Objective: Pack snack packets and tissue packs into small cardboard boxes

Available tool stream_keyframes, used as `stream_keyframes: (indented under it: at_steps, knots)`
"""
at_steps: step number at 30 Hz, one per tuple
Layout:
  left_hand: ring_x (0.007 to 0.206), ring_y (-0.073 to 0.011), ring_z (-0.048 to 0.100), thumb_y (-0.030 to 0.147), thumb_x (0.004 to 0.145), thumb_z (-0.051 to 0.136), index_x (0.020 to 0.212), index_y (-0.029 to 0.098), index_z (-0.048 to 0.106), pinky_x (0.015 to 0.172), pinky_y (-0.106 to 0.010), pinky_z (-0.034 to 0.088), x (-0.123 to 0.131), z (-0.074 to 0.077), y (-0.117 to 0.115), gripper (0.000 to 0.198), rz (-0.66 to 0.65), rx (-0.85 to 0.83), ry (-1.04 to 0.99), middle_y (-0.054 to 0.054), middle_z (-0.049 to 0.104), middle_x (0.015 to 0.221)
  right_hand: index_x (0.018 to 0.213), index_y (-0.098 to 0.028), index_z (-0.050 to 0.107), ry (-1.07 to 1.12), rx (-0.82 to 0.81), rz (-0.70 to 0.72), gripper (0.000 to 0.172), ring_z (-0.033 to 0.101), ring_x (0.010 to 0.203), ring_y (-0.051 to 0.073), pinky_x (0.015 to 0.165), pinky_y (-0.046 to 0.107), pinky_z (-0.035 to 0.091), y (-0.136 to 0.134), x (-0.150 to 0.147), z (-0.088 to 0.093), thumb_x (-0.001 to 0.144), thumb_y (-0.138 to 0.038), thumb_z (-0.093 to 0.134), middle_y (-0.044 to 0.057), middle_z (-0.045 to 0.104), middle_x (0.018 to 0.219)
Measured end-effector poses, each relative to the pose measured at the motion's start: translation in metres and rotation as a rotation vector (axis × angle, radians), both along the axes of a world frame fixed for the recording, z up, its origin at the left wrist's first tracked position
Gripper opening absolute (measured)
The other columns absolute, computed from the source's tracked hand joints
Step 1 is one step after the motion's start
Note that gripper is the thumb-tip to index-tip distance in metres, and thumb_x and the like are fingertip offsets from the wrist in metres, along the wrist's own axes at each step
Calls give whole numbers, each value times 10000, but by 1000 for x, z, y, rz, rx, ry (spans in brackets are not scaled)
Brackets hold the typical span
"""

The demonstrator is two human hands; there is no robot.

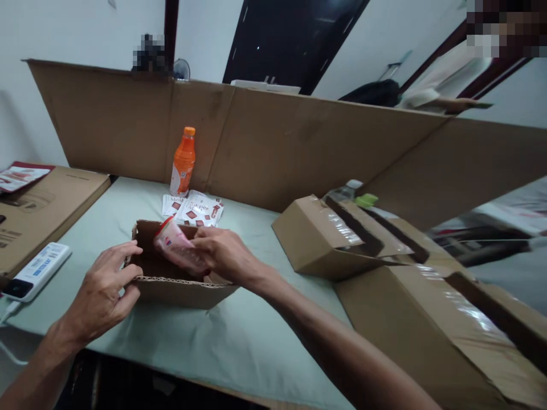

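A small open cardboard box (183,294) stands on the green-covered table. My right hand (222,250) grips a pink bottle (177,246) with a red end, tilted inside the box opening. My left hand (109,285) holds the left edge of the box, thumb and fingers on its wall. Just behind the box lie white packets (199,209) with dark red diamonds, and an orange bottle (183,165) stands upright beyond them.
Larger taped cardboard boxes (384,319) fill the right side, bottles behind them. A white power bank (38,272) with a cable and a flat carton (55,199) are at left. A cardboard wall (273,142) runs along the back; a person stands beyond it.
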State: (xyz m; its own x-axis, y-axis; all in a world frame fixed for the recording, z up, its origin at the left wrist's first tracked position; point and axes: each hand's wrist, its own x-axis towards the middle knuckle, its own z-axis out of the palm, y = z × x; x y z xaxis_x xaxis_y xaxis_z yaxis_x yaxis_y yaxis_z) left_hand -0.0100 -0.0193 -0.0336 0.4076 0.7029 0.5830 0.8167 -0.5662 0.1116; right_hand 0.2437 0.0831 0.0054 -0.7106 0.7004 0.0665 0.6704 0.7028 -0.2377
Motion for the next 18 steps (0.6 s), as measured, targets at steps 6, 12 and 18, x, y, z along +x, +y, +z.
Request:
stream_keyframes:
  at_steps: [6,12,18]
  knots:
    - [1341,-373,557,129,865,526,1222,110,649,1097,-561,493,21,33,1,378,-97,-37,183,-228,583,1430,902,-164,831,-322,-271,173,196,655,735,177,596,271,348,5,-35,-4,945,-226,650,92,796,914]
    - [806,-284,720,239,763,670,937,182,731,755,-386,571,42,69,49,193,-189,-746,596,-88,774,891,1137,-211,805,-324,-405,292,271,717,925,176,727,235,462,7,-27,-6,967,-147,604,51,808,1106]
    - [612,-234,666,117,727,631,798,201,715,546,-311,426,51,74,77,139,-316,-911,661,-63,773,752,1112,-203,781,468,-452,301,241,734,940,159,839,286,554,35,26,10,993,-230,573,50,800,1063]
